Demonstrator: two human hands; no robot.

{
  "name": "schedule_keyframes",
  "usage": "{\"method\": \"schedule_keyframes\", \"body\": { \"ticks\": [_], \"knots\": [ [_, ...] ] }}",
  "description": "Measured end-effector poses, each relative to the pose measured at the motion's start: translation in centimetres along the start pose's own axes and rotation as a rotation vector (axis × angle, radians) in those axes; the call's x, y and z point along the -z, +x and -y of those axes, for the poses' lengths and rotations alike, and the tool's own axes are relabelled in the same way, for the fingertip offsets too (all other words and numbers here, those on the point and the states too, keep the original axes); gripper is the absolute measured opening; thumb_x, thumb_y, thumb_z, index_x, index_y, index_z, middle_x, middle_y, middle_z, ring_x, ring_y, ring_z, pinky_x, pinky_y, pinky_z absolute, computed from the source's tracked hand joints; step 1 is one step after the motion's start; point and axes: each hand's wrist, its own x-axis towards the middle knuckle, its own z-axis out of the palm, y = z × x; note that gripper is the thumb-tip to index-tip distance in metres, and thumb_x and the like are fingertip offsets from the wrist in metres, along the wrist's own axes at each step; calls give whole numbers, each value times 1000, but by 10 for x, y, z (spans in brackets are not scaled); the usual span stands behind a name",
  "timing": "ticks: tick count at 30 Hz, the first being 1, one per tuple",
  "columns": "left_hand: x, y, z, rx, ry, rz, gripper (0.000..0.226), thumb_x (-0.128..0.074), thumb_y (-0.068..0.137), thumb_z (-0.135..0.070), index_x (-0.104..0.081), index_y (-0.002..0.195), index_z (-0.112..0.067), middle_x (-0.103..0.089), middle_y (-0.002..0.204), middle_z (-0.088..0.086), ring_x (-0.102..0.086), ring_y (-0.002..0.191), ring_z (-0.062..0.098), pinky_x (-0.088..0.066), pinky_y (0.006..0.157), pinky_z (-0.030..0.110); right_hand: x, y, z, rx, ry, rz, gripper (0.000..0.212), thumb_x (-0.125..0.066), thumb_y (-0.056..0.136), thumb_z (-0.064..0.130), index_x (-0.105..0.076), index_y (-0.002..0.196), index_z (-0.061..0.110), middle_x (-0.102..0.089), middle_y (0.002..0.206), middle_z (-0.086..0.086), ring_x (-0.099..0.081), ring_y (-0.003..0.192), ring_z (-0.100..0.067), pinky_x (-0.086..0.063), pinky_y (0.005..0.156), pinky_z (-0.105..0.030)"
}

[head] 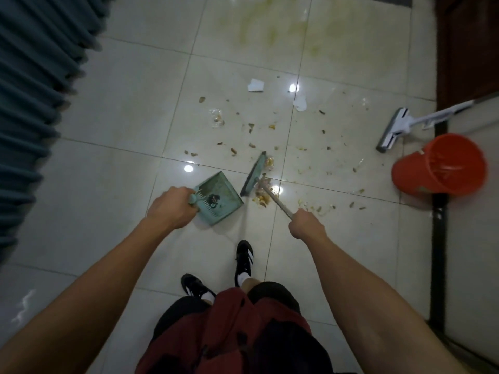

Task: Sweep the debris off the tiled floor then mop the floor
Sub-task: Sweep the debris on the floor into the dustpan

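L hand (pixel 172 207) grips dustpan (pixel 220 197) | R hand (pixel 306 225) grips broom (pixel 253 174) handle | pan contents unclear | debris (pixel 260 197) part-hidden

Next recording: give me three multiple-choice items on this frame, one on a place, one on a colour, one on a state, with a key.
1. Where does the mop lie?
A. beside the bucket, at the right
B. against the curtain
C. in the dustpan

2. What colour is the bucket?
A. blue
B. orange-red
C. white

3. What is the right hand doing?
A. hanging free
B. gripping the broom handle
C. lifting the bucket

Key:
1 A, its head rests on the floor next to the bucket.
2 B, its wall shows orange-red.
3 B, its fist closes round the broom handle, while the left hand holds the dustpan.
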Motion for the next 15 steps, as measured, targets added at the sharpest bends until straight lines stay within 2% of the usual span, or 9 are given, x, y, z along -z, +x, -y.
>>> {"method": "schedule_keyframes", "body": {
  "ticks": [3,6,9,15],
  "knots": [
    [5,-2,-1,-26,20,-4,11,-62,92,-21,-66,102,-26,-61,78,-5,-62,70,16,-56,68,32,0,-5,5,-1,47,-5,28,-48,95,18,-55,121,12,-55,98,-5,-59,83,-24,-52,72,-34],
    [14,-4,7,-27,16,-21,11,-62,91,-19,-66,99,-26,-61,78,-5,-63,72,18,-59,72,36,1,-9,23,25,64,-13,28,-48,93,19,-56,119,13,-58,98,-6,-63,82,-24,-59,78,-39],
    [22,-5,25,-8,11,-41,13,-62,90,-19,-67,100,-23,-63,81,-2,-64,74,21,-59,74,38,1,-12,47,60,81,-21,28,-48,92,19,-57,118,14,-59,96,-6,-63,79,-24,-60,76,-40],
    [41,-3,85,57,-12,-65,20,-58,88,-18,-68,105,-24,-65,88,3,-64,75,25,-55,66,32,2,-13,116,124,75,-56,33,-49,89,11,-59,120,16,-60,99,-7,-64,85,-27,-59,81,-43]
  ]
}}
